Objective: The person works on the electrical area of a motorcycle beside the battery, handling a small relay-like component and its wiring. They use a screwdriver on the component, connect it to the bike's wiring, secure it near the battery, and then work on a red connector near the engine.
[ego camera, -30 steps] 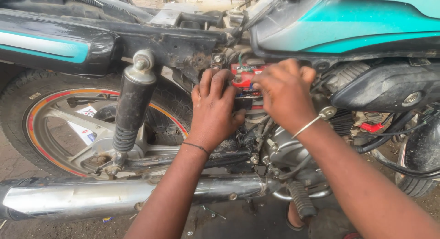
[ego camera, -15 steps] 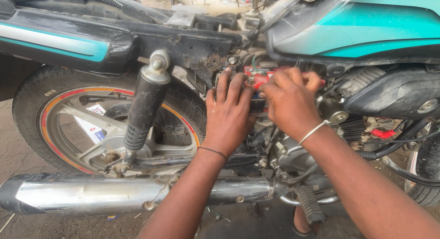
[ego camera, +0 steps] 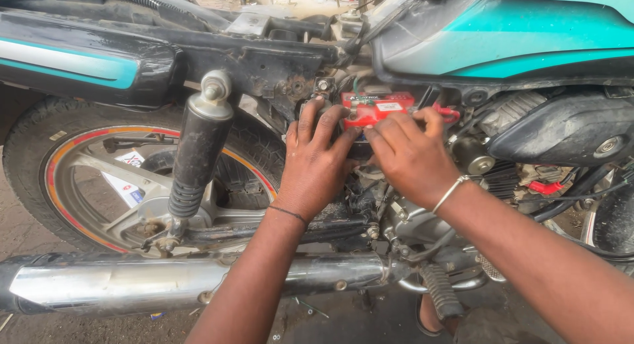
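Red plastic marks the top of the small battery (ego camera: 373, 108), which sits in the middle of the motorcycle frame (ego camera: 264, 60), tucked just under the rear lower edge of the teal fuel tank (ego camera: 528, 34). Both hands are pressed against it. The left hand (ego camera: 316, 162) lies flat with fingers spread upward, fingertips touching the battery's left side and the frame bracket beside it; a thin dark band circles that wrist. The right hand (ego camera: 413, 156) comes in from the right, fingers bent and resting on the battery's front face and lower edge; a silver bangle (ego camera: 450, 193) sits on its wrist. Neither hand closes fully around the battery: the fingers press and cup it, and whether they truly grip it cannot be told. A red cable end (ego camera: 449, 111) shows just to the right of the battery. Left of the hands, the black rear shock absorber (ego camera: 197, 152) stands tilted in front of the rear wheel (ego camera: 86, 179) with its red and orange rim stripe. Along the bottom, the chrome exhaust pipe (ego camera: 152, 281) runs across, and a ribbed black footpeg (ego camera: 441, 291) hangs below the right forearm.
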